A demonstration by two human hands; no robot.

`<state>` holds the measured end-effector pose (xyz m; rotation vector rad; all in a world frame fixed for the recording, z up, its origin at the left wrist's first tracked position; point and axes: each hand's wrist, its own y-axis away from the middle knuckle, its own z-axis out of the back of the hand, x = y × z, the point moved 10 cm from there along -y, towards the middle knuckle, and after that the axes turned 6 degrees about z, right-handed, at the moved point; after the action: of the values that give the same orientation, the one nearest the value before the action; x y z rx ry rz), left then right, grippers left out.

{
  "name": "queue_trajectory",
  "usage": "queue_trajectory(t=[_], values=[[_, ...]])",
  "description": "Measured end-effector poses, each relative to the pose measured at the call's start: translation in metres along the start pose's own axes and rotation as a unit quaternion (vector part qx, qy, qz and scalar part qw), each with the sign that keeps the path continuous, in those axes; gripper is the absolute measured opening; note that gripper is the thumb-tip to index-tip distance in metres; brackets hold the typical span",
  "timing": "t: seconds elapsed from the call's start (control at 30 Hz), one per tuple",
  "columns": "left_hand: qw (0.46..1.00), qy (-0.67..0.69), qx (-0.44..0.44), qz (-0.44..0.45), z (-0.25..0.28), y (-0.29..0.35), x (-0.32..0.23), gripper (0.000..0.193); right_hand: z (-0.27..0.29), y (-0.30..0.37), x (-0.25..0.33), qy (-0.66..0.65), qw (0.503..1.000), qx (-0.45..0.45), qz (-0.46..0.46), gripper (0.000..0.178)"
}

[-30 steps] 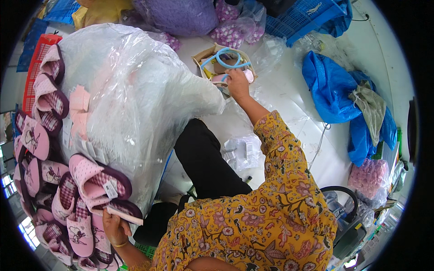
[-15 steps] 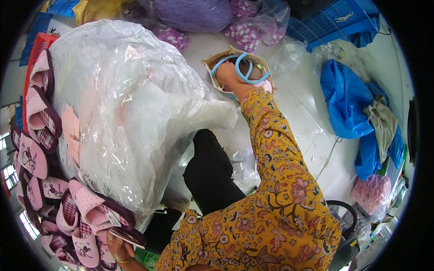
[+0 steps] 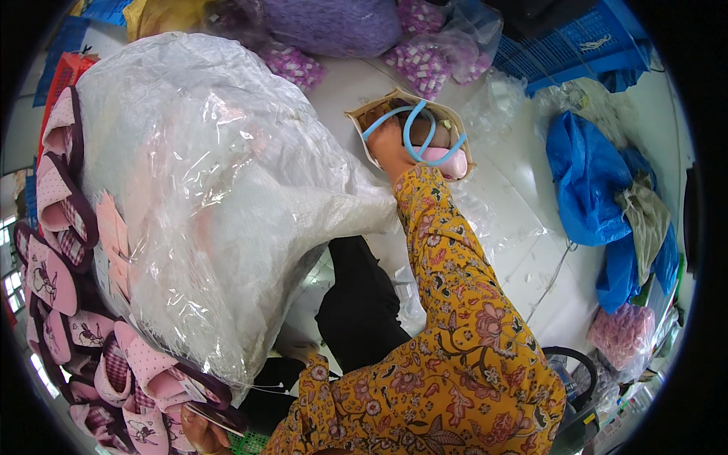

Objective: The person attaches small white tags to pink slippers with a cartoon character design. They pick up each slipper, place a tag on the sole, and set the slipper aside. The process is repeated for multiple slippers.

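Observation:
My right hand reaches far forward into a small tan paper bag with light blue loop handles. Its fingers are hidden inside the bag, beside a pink rounded thing. My left hand is low at the bottom edge and grips a pink slipper with a dark sole. Between my arms bulges a big clear plastic sack stuffed with pale goods.
Rows of pink slippers line the left side by a red crate. Blue cloth, a blue crate, a purple sack and bags of small pink items lie on the white floor.
My right arm has stretched further forward and the hand has gone into the paper bag. My left hand with the slipper has dropped toward the bottom edge as my head leaned forward.

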<state>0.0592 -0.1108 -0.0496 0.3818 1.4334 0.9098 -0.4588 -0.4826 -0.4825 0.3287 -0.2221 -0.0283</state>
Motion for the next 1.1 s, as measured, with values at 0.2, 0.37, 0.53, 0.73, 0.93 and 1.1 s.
queue_trajectory(t=[0.2, 0.37, 0.53, 0.73, 0.93, 1.1], values=[[0.999, -0.03, -0.011, 0.01, -0.003, 0.004, -0.004, 0.034, 0.003, -0.017, -0.008, 0.005, 1.0, -0.013, -0.009, 0.037], [0.999, -0.013, -0.015, 0.028, -0.008, 0.006, -0.006, 0.032, 0.003, -0.022, -0.012, 0.007, 1.0, -0.016, -0.015, 0.038], [0.999, 0.002, -0.016, 0.029, -0.008, 0.004, -0.002, 0.032, 0.005, -0.024, -0.013, 0.001, 1.0, -0.017, -0.013, 0.038], [0.999, 0.005, -0.011, 0.031, -0.01, -0.001, -0.001, 0.032, 0.021, -0.039, -0.02, -0.022, 1.0, -0.01, -0.014, 0.039], [0.999, 0.008, -0.013, 0.033, -0.007, 0.001, -0.001, 0.032, 0.009, -0.042, -0.012, -0.009, 1.0, -0.001, -0.02, 0.04], [0.999, 0.015, -0.011, 0.033, -0.006, 0.006, -0.002, 0.032, 0.0, -0.038, -0.004, 0.01, 1.0, -0.01, -0.027, 0.04]])
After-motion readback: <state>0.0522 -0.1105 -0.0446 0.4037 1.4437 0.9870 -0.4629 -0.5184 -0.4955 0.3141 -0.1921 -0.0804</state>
